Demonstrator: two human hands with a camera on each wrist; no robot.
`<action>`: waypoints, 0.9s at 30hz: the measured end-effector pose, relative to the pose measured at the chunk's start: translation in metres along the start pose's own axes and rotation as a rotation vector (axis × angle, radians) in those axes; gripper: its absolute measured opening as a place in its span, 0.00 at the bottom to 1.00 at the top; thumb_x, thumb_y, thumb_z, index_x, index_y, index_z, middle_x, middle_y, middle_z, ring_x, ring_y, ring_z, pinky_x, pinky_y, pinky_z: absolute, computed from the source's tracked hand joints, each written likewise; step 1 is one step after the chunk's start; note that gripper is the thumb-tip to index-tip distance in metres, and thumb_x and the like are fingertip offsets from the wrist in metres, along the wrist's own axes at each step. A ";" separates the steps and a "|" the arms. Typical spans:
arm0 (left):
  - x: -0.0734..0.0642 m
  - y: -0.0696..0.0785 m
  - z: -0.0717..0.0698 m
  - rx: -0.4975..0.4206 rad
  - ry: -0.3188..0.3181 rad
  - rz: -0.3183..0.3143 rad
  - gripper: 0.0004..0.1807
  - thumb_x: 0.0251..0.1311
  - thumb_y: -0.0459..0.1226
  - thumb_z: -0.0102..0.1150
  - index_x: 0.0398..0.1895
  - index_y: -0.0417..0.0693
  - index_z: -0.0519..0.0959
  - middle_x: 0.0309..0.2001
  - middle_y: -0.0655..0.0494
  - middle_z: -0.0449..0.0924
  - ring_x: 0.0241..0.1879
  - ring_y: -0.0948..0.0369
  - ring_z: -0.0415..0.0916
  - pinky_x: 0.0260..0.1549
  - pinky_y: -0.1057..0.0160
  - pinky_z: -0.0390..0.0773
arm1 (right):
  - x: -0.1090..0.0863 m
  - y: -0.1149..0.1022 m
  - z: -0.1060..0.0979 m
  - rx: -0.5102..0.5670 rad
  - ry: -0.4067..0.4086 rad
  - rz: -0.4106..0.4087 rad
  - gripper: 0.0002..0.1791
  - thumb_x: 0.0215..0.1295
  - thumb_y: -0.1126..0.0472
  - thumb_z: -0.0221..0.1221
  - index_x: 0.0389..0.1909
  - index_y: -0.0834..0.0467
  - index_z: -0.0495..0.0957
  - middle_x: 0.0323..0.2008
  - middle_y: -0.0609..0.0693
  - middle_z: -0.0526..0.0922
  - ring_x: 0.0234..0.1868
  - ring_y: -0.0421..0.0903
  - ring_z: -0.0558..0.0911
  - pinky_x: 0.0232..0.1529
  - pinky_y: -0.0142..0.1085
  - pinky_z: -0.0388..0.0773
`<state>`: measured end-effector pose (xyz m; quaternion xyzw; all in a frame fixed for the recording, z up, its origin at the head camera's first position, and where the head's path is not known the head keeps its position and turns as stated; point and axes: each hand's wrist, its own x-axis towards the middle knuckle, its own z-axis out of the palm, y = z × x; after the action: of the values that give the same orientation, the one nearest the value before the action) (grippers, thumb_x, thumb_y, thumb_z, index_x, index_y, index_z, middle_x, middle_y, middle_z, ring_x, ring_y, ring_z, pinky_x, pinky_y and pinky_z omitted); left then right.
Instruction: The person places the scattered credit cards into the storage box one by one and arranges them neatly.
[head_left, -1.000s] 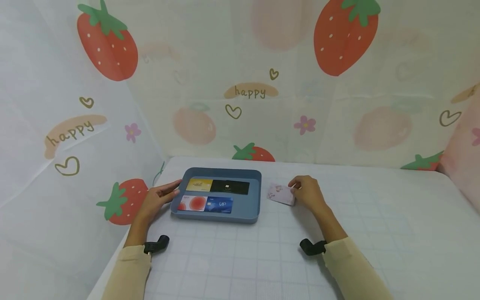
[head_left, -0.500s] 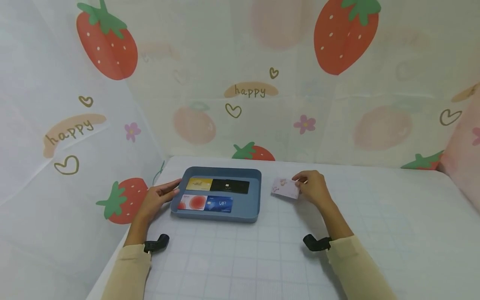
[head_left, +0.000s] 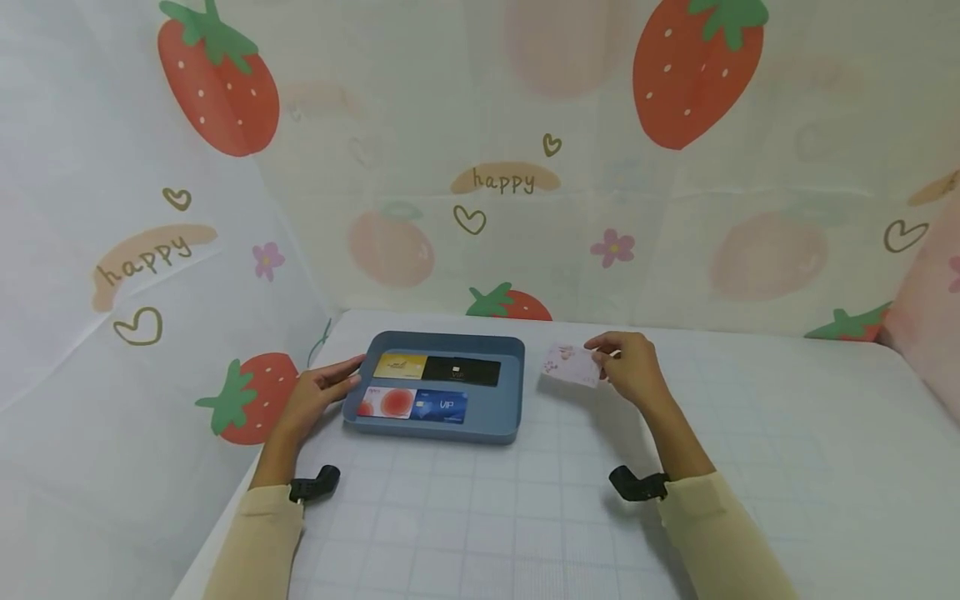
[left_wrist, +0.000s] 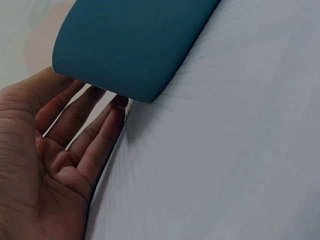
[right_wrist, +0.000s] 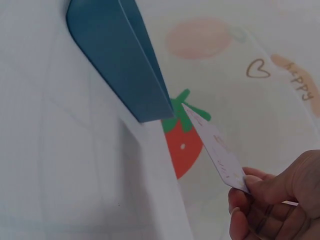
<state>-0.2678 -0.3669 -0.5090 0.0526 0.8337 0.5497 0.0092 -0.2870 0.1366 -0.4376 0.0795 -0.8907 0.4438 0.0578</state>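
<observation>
A pale pink card (head_left: pixel 570 365) with a floral print is pinched at its right edge between the thumb and fingers of my right hand (head_left: pixel 632 367). In the right wrist view the card (right_wrist: pixel 215 150) hangs tilted above the table, apart from the tray. My left hand (head_left: pixel 313 402) rests with fairly straight fingers against the left wall of the blue-grey tray (head_left: pixel 442 432). Inside the tray lie two rows of cards: a yellow card (head_left: pixel 399 367) beside a black card (head_left: pixel 468 372), and below them a white card with a red circle (head_left: pixel 386 403) beside a blue VIP card (head_left: pixel 442 407).
A white, faintly gridded cloth covers the table (head_left: pixel 465 517). Behind it and to the left hang printed curtains (head_left: pixel 420 100) with strawberries, hearts and lettering. A black wrist camera (head_left: pixel 637 483) sits on the right wrist, another wrist camera (head_left: pixel 315 483) on the left.
The pink card has risen off the table in my right hand, moving slightly away from me and to the right. My left hand and the tray stay in place.
</observation>
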 end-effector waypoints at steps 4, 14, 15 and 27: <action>0.004 -0.009 -0.002 -0.015 0.009 0.006 0.28 0.70 0.44 0.62 0.72 0.52 0.73 0.70 0.51 0.71 0.69 0.53 0.70 0.55 0.75 0.74 | -0.001 -0.006 0.000 0.022 -0.004 0.000 0.11 0.69 0.73 0.58 0.47 0.65 0.86 0.38 0.60 0.85 0.26 0.49 0.81 0.26 0.34 0.77; 0.003 -0.013 -0.001 -0.031 0.020 0.011 0.28 0.69 0.44 0.64 0.71 0.52 0.74 0.70 0.51 0.72 0.65 0.65 0.74 0.54 0.75 0.75 | -0.004 -0.013 0.006 0.061 -0.058 -0.013 0.13 0.71 0.73 0.57 0.50 0.64 0.85 0.36 0.58 0.83 0.26 0.48 0.81 0.28 0.34 0.80; 0.003 -0.013 -0.001 -0.034 0.021 0.010 0.28 0.69 0.44 0.64 0.71 0.52 0.74 0.70 0.50 0.72 0.64 0.65 0.74 0.54 0.75 0.75 | -0.004 -0.015 0.007 0.063 -0.063 -0.012 0.13 0.71 0.73 0.57 0.50 0.64 0.85 0.35 0.58 0.83 0.25 0.48 0.81 0.28 0.34 0.80; 0.000 -0.009 -0.002 -0.025 0.019 0.010 0.28 0.68 0.48 0.64 0.70 0.55 0.75 0.69 0.54 0.73 0.67 0.59 0.72 0.56 0.74 0.74 | -0.010 -0.029 0.027 0.080 -0.134 0.019 0.13 0.72 0.71 0.55 0.51 0.61 0.85 0.36 0.56 0.83 0.26 0.50 0.80 0.29 0.36 0.82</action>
<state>-0.2686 -0.3727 -0.5168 0.0515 0.8265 0.5605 -0.0009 -0.2722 0.0985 -0.4329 0.1028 -0.8749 0.4732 -0.0094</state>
